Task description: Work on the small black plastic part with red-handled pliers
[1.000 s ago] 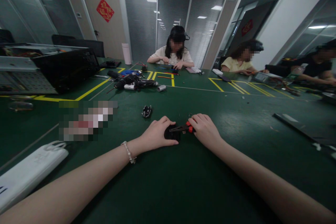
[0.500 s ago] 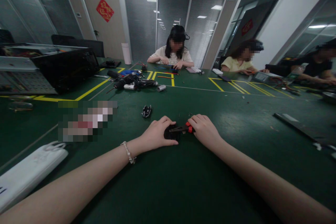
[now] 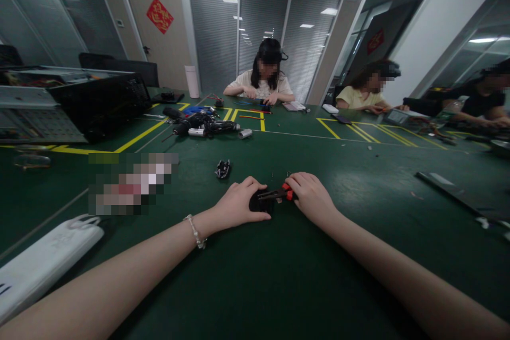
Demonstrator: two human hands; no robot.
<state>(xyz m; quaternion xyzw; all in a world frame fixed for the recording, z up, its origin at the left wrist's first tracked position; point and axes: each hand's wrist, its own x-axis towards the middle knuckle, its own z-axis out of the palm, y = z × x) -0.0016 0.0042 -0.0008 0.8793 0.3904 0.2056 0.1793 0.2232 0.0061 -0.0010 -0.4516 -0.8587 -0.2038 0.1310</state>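
My left hand (image 3: pixel 241 203) is closed around a small black part (image 3: pixel 258 203) resting on the green table (image 3: pixel 263 276), thumb on the near side and fingers on the far side. In my right hand (image 3: pixel 313 194) are red-handled pliers (image 3: pixel 287 191), gripped by the handles. Their dark, slim jaws point left and reach over the black part; whether they pinch anything is too small to tell. Beyond my left hand lies a small black and silver broken-looking piece (image 3: pixel 222 169).
A white case (image 3: pixel 48 257) lies at the near left, and an open computer case (image 3: pixel 99 106) stands behind it. Farther back are a heap of black cables (image 3: pixel 207 123) and a silver cylinder (image 3: pixel 245 134). A flat dark panel (image 3: pixel 450 188) lies right. Co-workers sit across the table.
The pliers' jaws have shifted very slightly over the black part. Both hands stay in almost the same place, with their holds unchanged.
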